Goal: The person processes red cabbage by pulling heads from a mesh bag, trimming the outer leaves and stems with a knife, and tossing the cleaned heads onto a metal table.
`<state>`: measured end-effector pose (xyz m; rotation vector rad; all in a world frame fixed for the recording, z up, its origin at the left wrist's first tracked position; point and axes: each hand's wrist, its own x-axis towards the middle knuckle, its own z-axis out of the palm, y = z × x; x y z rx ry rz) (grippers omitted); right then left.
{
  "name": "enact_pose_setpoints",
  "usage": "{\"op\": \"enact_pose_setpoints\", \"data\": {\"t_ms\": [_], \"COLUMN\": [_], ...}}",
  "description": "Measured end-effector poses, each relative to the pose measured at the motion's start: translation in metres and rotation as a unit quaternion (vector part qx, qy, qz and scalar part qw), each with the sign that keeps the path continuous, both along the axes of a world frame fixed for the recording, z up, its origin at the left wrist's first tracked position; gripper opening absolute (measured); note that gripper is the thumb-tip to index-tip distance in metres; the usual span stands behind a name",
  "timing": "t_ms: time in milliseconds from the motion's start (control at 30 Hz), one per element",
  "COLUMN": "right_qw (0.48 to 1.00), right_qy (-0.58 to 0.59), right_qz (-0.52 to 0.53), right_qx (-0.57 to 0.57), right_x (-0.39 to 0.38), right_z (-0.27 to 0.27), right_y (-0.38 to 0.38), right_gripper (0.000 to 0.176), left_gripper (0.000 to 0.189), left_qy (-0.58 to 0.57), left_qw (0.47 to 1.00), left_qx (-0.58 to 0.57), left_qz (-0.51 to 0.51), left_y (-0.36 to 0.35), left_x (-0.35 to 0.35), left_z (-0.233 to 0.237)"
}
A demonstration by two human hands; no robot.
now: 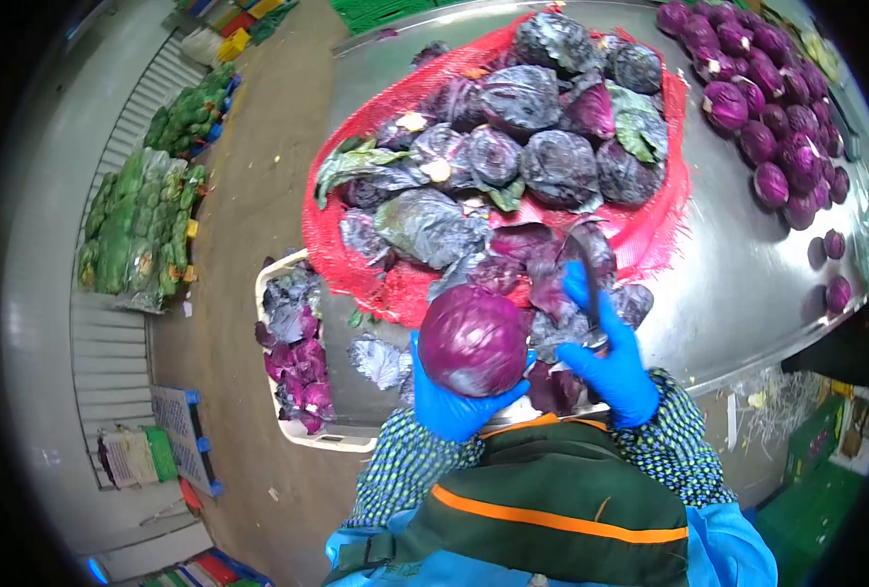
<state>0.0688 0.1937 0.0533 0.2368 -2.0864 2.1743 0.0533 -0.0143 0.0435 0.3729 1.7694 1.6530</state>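
Observation:
A peeled, glossy red cabbage (474,340) rests in my left hand (454,411), whose blue-gloved fingers cup it from below and the side. My right hand (622,374), also gloved in blue, is closed on a knife (592,279). Its dark, narrow blade points away from me, and my index finger lies along it; the handle is hidden in the hand. Loose purple outer leaves (552,389) lie beneath and between the hands. Just beyond them, an opened red mesh sack (356,264) spreads under several untrimmed cabbages (560,166) with dull, dark leaves.
Trimmed cabbages (801,157) are heaped at the right of the metal table (723,284). A cream crate (329,441) with discarded leaves stands at the left. Farther left, green net sacks (141,225) line the wall. Green crates (806,533) stand at lower right.

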Motion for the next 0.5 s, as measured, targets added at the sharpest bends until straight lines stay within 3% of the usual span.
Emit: {"op": "enact_pose_setpoints", "data": {"t_ms": [33,67,100,133,167,200,233,267,300,333,367,400,433,500], "right_qw": [0.993,0.972,0.925,0.856,0.816,0.767,0.756,0.721,0.702,0.682,0.676,0.681,0.729,0.865], "right_qy": [-0.066,-0.131,-0.189,-0.251,-0.291,-0.325,-0.292,-0.292,-0.291,-0.294,-0.311,-0.182,-0.176,-0.145], "right_qz": [0.051,0.096,0.13,0.148,0.098,0.051,0.047,0.057,0.025,-0.009,-0.07,0.089,-0.018,-0.197], "right_qx": [-0.086,-0.171,-0.303,-0.426,-0.489,-0.551,-0.584,-0.626,-0.65,-0.669,-0.664,-0.704,-0.661,-0.438], "right_x": [-0.004,-0.01,-0.015,-0.019,-0.016,-0.012,-0.008,-0.005,-0.003,0.001,0.007,0.019,0.03,0.054], "right_z": [-0.002,-0.001,-0.007,-0.014,-0.019,-0.025,-0.037,-0.046,-0.051,-0.054,-0.053,-0.084,-0.076,-0.073], "right_y": [-0.002,-0.001,0.005,0.012,0.017,0.022,0.027,0.033,0.039,0.046,0.051,0.066,0.074,0.097], "right_gripper": [0.071,0.076,0.071,0.067,0.06,0.055,0.049,0.047,0.04,0.034,0.031,0.036,0.041,0.049], "left_gripper": [0.061,0.064,0.071,0.069,0.053,0.037,0.034,0.034,0.035,0.036,0.039,0.045,0.043,0.039], "left_qy": [-0.222,-0.431,-0.285,-0.041,0.245,0.406,0.429,0.413,0.257,0.073,0.428,0.75,0.785,0.775], "left_qw": [0.952,0.81,0.935,0.996,0.923,0.855,0.846,0.862,0.885,0.848,0.662,0.392,0.372,0.434], "left_qx": [0.184,0.344,0.079,-0.037,-0.295,-0.323,-0.318,-0.281,-0.266,-0.268,-0.268,-0.247,-0.221,-0.162], "left_qz": [0.105,0.199,0.199,0.071,-0.041,-0.01,-0.003,-0.082,-0.283,-0.452,-0.554,-0.472,-0.443,-0.429], "left_y": [0.001,0.003,0.004,0.002,0.006,0.001,0.005,0.013,0.034,0.055,0.058,0.061,0.076,0.102], "left_x": [0.002,0.004,0.004,0.001,-0.01,-0.013,-0.011,-0.009,-0.009,-0.009,0.013,0.036,0.045,0.045], "left_z": [0.011,0.025,0.036,0.058,0.096,0.098,0.119,0.151,0.177,0.203,0.214,0.225,0.235,0.228]}}
